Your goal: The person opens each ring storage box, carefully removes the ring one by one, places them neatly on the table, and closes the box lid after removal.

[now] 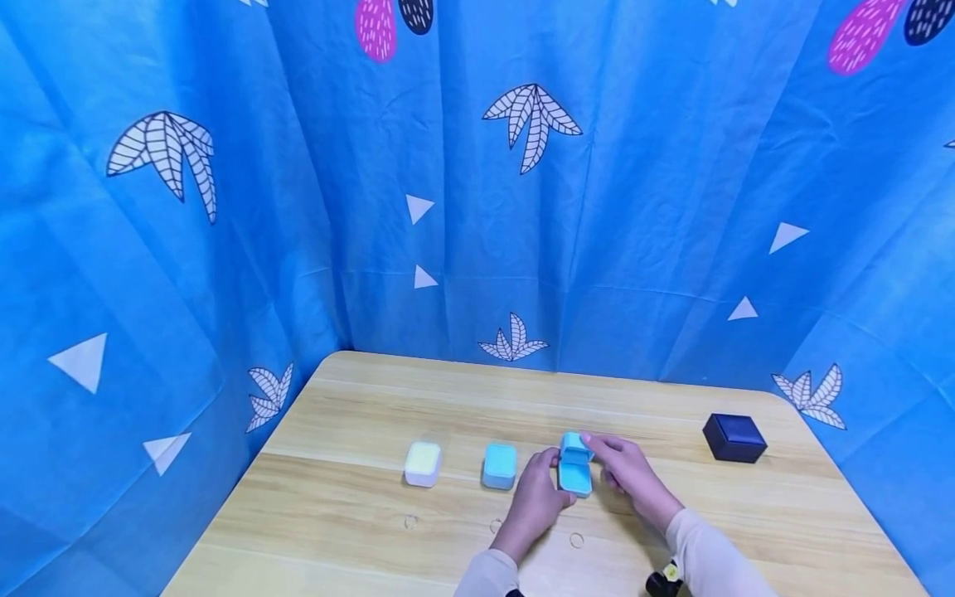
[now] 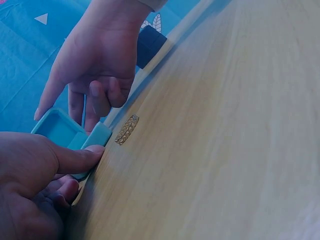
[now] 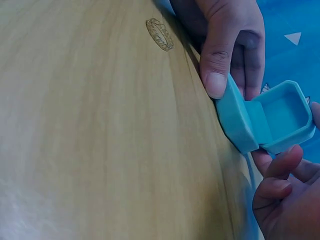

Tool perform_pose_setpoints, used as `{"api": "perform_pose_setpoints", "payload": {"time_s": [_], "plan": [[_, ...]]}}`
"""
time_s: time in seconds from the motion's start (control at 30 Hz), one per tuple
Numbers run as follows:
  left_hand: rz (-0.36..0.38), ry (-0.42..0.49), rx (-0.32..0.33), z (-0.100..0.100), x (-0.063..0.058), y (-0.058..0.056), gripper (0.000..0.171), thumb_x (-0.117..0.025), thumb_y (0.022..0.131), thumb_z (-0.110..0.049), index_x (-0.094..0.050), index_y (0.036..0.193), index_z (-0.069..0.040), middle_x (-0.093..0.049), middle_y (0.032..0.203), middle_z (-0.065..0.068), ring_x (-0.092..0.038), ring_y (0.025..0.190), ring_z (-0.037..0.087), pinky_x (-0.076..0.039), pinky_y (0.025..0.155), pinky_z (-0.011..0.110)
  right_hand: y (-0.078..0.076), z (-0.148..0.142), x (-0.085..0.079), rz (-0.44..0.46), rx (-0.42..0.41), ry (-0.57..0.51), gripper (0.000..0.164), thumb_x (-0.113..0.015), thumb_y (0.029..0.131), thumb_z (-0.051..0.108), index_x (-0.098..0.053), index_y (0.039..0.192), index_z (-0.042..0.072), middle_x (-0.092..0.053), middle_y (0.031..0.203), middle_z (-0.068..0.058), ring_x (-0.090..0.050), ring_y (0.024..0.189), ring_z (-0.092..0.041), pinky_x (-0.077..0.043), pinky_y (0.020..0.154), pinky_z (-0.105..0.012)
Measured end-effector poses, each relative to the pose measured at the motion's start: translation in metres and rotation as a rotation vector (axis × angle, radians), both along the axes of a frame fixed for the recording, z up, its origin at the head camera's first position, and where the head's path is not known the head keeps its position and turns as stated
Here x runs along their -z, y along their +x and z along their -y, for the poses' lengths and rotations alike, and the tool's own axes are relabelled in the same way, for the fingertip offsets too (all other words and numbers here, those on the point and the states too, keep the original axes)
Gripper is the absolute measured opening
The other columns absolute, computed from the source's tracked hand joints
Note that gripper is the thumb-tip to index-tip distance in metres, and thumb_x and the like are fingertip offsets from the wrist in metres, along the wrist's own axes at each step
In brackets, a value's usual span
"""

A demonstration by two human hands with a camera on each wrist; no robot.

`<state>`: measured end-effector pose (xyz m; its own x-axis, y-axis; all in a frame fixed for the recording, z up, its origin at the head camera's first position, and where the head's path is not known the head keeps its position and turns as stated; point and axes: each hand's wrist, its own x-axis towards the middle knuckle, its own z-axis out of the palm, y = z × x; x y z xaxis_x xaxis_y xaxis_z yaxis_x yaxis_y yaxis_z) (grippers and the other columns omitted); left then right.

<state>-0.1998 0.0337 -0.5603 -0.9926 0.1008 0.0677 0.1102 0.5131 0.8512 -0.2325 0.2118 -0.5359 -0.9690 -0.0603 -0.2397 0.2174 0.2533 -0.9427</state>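
An open turquoise ring box [image 1: 575, 479] stands on the table between both hands, its lid tipped up and back. My left hand [image 1: 534, 502] grips the base from the left, with the thumb [image 2: 94, 154] along the front side. At the raised lid [image 3: 286, 112], my right hand [image 1: 632, 474] holds on from the right, one fingertip on the lid's upper edge and other fingers bent behind it. No ring shows inside the box. Just in front of it lies a gold ring [image 2: 127, 130] with a braided-looking band.
To the left stand a closed turquoise box [image 1: 499, 466] and a closed white box [image 1: 423, 463], with a thin ring in front of each. A dark navy box [image 1: 734, 438] sits at the right. Blue patterned curtain [image 1: 522, 249] hangs behind the wooden table [image 1: 336, 514].
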Motion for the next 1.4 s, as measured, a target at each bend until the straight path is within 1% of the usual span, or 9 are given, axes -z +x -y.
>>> {"api": "perform_pose_setpoints", "payload": {"time_s": [0.17, 0.43, 0.6, 0.8, 0.9, 1.1, 1.27, 1.3, 1.4], "plan": [[-0.003, 0.003, 0.001, 0.000, 0.000, 0.000, 0.073, -0.088, 0.069, -0.003, -0.057, 0.135, -0.003, -0.065, 0.120, 0.007, -0.063, 0.113, 0.029, -0.050, 0.103, 0.046, 0.002, 0.001, 0.001, 0.006, 0.008, -0.009, 0.067, -0.067, 0.089, 0.059, -0.064, 0.131, 0.006, -0.045, 0.060, 0.002, -0.037, 0.049, -0.012, -0.031, 0.043, -0.022], [0.005, 0.006, 0.000, 0.000, -0.002, 0.001, 0.073, -0.087, 0.069, -0.003, -0.057, 0.135, -0.003, -0.064, 0.121, 0.007, -0.062, 0.115, 0.030, -0.050, 0.103, 0.047, 0.006, 0.005, 0.004, -0.016, 0.034, -0.014, 0.069, -0.067, 0.090, 0.058, -0.062, 0.134, 0.005, -0.044, 0.060, 0.002, -0.038, 0.051, -0.012, -0.031, 0.043, -0.022], [-0.004, 0.001, -0.001, 0.000, -0.002, 0.001, 0.074, -0.088, 0.069, -0.003, -0.057, 0.135, -0.003, -0.065, 0.121, 0.008, -0.063, 0.114, 0.030, -0.050, 0.102, 0.047, 0.008, 0.006, 0.005, -0.028, 0.046, -0.023, 0.069, -0.068, 0.090, 0.056, -0.060, 0.137, 0.006, -0.049, 0.067, 0.000, -0.041, 0.054, -0.012, -0.034, 0.045, -0.024], [-0.017, -0.004, 0.000, 0.000, 0.000, 0.000, 0.072, -0.088, 0.069, -0.003, -0.057, 0.134, -0.002, -0.064, 0.119, 0.007, -0.063, 0.111, 0.029, -0.051, 0.101, 0.045, 0.011, 0.008, 0.008, -0.059, 0.065, -0.010, 0.065, -0.068, 0.090, 0.055, -0.062, 0.134, 0.006, -0.054, 0.075, -0.004, -0.046, 0.058, -0.015, -0.038, 0.047, -0.025], [-0.023, -0.012, 0.000, 0.000, -0.001, 0.000, 0.071, -0.089, 0.069, -0.004, -0.058, 0.134, -0.002, -0.065, 0.118, 0.008, -0.063, 0.111, 0.029, -0.051, 0.101, 0.045, 0.014, 0.010, 0.008, -0.070, 0.074, -0.009, 0.064, -0.068, 0.090, 0.054, -0.063, 0.133, 0.007, -0.055, 0.076, -0.004, -0.048, 0.059, -0.015, -0.039, 0.048, -0.026], [-0.024, -0.013, -0.006, -0.001, -0.001, 0.000, 0.072, -0.088, 0.069, -0.003, -0.057, 0.134, -0.002, -0.065, 0.120, 0.008, -0.063, 0.113, 0.029, -0.050, 0.102, 0.046, 0.016, 0.009, 0.011, -0.091, 0.072, -0.014, 0.060, -0.070, 0.090, 0.052, -0.064, 0.134, 0.010, -0.054, 0.070, -0.003, -0.048, 0.058, -0.015, -0.038, 0.045, -0.025], [-0.015, -0.007, 0.000, -0.002, 0.000, 0.000, 0.073, -0.087, 0.070, -0.003, -0.056, 0.136, -0.003, -0.064, 0.124, 0.009, -0.062, 0.117, 0.030, -0.049, 0.104, 0.046, 0.020, 0.006, 0.014, -0.067, 0.062, -0.053, 0.059, -0.073, 0.089, 0.046, -0.062, 0.138, 0.014, -0.054, 0.069, -0.004, -0.049, 0.057, -0.016, -0.038, 0.046, -0.024], [-0.023, -0.007, 0.002, -0.002, 0.000, 0.000, 0.073, -0.087, 0.070, -0.003, -0.057, 0.136, -0.002, -0.064, 0.124, 0.009, -0.062, 0.116, 0.030, -0.050, 0.104, 0.047, 0.021, 0.005, 0.014, -0.057, 0.058, -0.067, 0.059, -0.074, 0.089, 0.045, -0.062, 0.138, 0.015, -0.054, 0.068, -0.005, -0.049, 0.057, -0.016, -0.038, 0.046, -0.024], [-0.028, -0.003, 0.008, -0.001, 0.000, -0.001, 0.072, -0.087, 0.071, -0.003, -0.057, 0.136, -0.002, -0.064, 0.124, 0.009, -0.062, 0.117, 0.029, -0.049, 0.105, 0.046, 0.023, 0.004, 0.013, -0.041, 0.037, -0.094, 0.061, -0.076, 0.088, 0.041, -0.060, 0.141, 0.014, -0.053, 0.066, -0.004, -0.048, 0.055, -0.015, -0.037, 0.045, -0.023]]}}
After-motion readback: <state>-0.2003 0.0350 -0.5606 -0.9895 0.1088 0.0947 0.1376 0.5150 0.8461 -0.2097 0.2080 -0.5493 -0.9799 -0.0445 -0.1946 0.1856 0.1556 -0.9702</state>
